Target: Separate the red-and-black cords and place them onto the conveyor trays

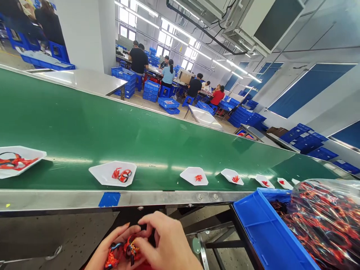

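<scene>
Low in the picture, below the conveyor's steel edge, my left hand (112,245) cups a small bundle of red and black toy parts (123,253). My right hand (165,243) curls over the same bundle from the right, fingers pinched on it. Above them the green conveyor belt (84,127) carries a row of white trays, each with a red toy piece: one tray (112,173) straight ahead of my hands, another (17,160) at the far left, and several smaller ones (194,175) trailing off to the right.
A blue bin (261,228) at my right holds a clear plastic bag (326,217) full of red and black pieces. A blue tape mark (109,199) sits on the steel rail. Several seated workers (168,75) and stacked blue crates (244,116) fill the room beyond the belt.
</scene>
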{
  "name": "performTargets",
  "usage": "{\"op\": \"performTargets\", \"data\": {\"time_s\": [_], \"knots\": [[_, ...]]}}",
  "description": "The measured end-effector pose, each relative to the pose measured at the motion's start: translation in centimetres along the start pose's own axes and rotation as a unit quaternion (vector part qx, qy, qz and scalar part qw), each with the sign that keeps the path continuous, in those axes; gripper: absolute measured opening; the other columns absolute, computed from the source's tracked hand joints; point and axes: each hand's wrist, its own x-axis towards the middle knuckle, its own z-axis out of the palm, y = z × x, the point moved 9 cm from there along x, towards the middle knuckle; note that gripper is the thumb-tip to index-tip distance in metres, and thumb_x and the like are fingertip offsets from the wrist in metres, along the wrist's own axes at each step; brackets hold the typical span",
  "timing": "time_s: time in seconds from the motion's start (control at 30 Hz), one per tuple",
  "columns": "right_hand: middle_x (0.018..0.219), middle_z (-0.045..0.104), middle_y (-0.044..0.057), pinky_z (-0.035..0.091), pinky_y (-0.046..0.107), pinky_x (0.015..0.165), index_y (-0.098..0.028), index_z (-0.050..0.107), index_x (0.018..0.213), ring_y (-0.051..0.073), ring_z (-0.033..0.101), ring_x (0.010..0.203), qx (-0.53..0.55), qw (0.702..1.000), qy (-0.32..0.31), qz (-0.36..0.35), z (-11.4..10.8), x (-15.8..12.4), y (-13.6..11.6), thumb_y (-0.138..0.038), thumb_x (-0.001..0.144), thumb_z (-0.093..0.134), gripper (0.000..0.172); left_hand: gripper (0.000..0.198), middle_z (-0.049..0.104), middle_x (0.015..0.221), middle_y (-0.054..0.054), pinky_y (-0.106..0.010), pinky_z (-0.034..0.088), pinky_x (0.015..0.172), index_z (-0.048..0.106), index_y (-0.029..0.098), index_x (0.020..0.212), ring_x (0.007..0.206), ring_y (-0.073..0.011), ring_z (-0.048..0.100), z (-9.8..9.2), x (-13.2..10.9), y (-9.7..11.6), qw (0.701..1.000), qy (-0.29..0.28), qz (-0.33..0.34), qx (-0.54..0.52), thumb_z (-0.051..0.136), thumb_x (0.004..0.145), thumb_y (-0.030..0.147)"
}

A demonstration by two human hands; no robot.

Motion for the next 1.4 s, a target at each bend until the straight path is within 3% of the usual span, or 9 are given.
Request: {"op": "performTargets", "data": {"time_s": [0.1,0.17,0.43,0.73,0.9,1.03,1.13,1.23,1.4], "knots": [[0.099,0.061,-0.002,0.048,0.025,0.064,-0.033,0.059,0.109,0.018,0.064,0.076,0.006,0.999,-0.019,0.029,2.6,-2.1,2.1,-0.028,0.056,0.078,0.056,0.018,0.073,0.092,-0.014,-0.055,0.052,0.083,0.067,0.007,0.089,0.091,-0.0351,0.065,-1.3,2.0,-0.3,1.000,0.003,0.016,0.002,0.068,0.071,0.012],[0.106,0.060,0.000,0.050,0.029,0.070,-0.032,0.056,0.115,0.022,0.064,0.085,0.012,0.999,-0.015,0.040,3.9,-2.5,3.1,-0.026,0.055,0.078,0.064,0.021,0.072,0.098,-0.014,-0.054,0.053,0.081,0.067,0.008,0.093,0.095,-0.0365,0.064,-1.8,2.7,-0.4,1.000,0.008,0.025,-0.002,0.066,0.072,0.011],[0.083,0.060,-0.002,0.041,0.026,0.057,-0.027,0.064,0.100,0.016,0.056,0.064,0.055,0.994,0.023,0.092,2.5,-2.4,3.4,-0.020,0.061,0.072,0.041,0.024,0.073,0.096,-0.014,-0.042,0.057,0.067,0.066,0.007,0.096,0.085,-0.0309,0.067,-0.9,1.0,0.3,0.999,0.025,0.010,0.027,0.066,0.073,0.010],[0.069,0.057,-0.002,0.032,0.026,0.053,-0.022,0.062,0.075,0.016,0.054,0.060,0.005,0.993,0.056,0.105,1.9,-2.9,3.4,-0.030,0.065,0.073,0.017,0.030,0.069,0.109,-0.019,-0.050,0.056,0.077,0.063,0.005,0.102,0.099,-0.0363,0.063,-1.1,1.2,-0.3,0.998,0.044,0.001,0.052,0.066,0.073,0.009],[0.083,0.062,-0.003,0.040,0.025,0.061,-0.027,0.063,0.092,0.015,0.058,0.070,0.000,0.990,0.121,0.073,-2.3,-0.9,3.4,-0.032,0.073,0.069,0.020,0.028,0.068,0.105,-0.025,-0.059,0.052,0.083,0.061,0.001,0.102,0.101,-0.0408,0.061,-0.2,0.7,0.2,0.998,0.038,0.039,0.031,0.062,0.075,0.009],[0.104,0.060,0.002,0.045,0.029,0.074,-0.025,0.058,0.111,0.020,0.059,0.092,-0.074,0.972,0.215,0.058,-7.7,2.9,4.8,-0.034,0.080,0.063,0.033,0.044,0.064,0.113,-0.029,-0.057,0.051,0.088,0.057,0.000,0.114,0.105,-0.0413,0.059,1.1,0.5,-0.4,0.999,0.001,0.025,0.034,0.065,0.072,0.013],[0.116,0.056,0.007,0.047,0.033,0.077,-0.021,0.053,0.120,0.025,0.056,0.102,-0.111,0.965,0.230,0.063,-9.3,4.4,5.5,-0.034,0.078,0.065,0.045,0.051,0.063,0.115,-0.029,-0.056,0.050,0.089,0.057,0.001,0.117,0.107,-0.0417,0.058,1.5,0.2,-0.4,0.999,-0.010,0.017,0.031,0.070,0.069,0.014],[0.114,0.057,0.006,0.047,0.031,0.079,-0.023,0.053,0.121,0.021,0.057,0.094,-0.059,0.976,0.206,0.040,-8.1,2.9,4.5,-0.030,0.080,0.064,0.044,0.053,0.063,0.116,-0.028,-0.058,0.050,0.090,0.059,0.001,0.115,0.108,-0.0431,0.057,1.4,0.0,-0.2,0.999,-0.009,0.017,0.029,0.073,0.065,0.013],[0.091,0.061,-0.003,0.044,0.019,0.062,-0.029,0.063,0.102,0.010,0.057,0.066,0.056,0.998,0.027,0.006,-0.2,-1.3,3.3,-0.016,0.078,0.063,0.027,0.041,0.065,0.113,-0.026,-0.065,0.048,0.087,0.061,0.000,0.108,0.108,-0.0450,0.056,0.9,0.3,0.1,0.999,0.006,0.036,0.036,0.068,0.069,0.009]]}}
